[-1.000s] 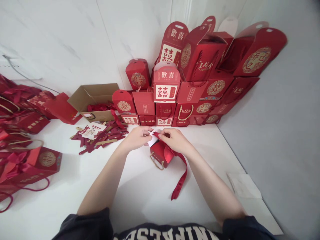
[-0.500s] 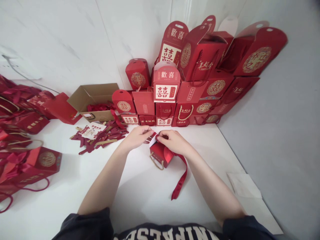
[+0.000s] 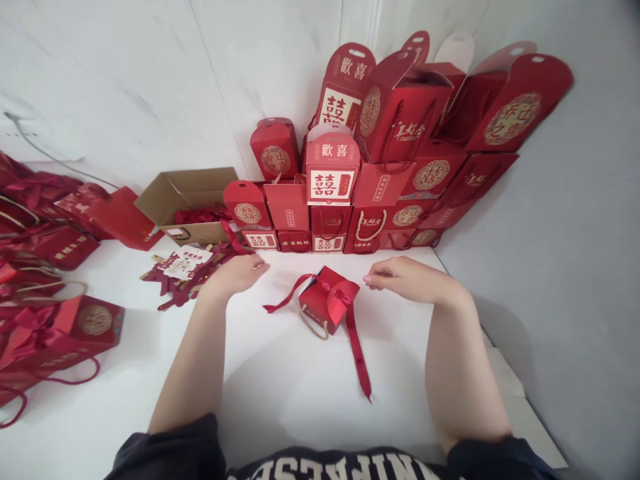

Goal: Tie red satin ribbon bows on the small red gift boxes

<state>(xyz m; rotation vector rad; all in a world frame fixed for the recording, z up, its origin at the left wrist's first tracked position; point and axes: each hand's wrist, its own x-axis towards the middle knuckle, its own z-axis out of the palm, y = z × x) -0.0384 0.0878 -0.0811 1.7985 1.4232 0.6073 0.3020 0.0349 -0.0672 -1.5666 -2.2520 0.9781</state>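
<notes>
In the head view a small red gift box with a tan rope handle sits on the white table between my hands. Its flaps are folded together on top, and a dark red ribbon runs through them, with one tail lying to the left and a longer one toward me. My left hand is to the left of the box, near a pile of dark red tags, its fingers curled with nothing visible in them. Off the box's right side, my right hand has its fingers drawn together, holding nothing visible. Neither hand touches the box.
Red gift boxes stand stacked against the back wall. An open cardboard carton holds red ribbon, with dark red tags and a white card before it. Finished-looking boxes with bows crowd the left side.
Both hands have let go at the box top and moved apart, left hand leftward, right hand rightward. The ribbon now lies across the box with a tail on the left; the longer tail has straightened.
</notes>
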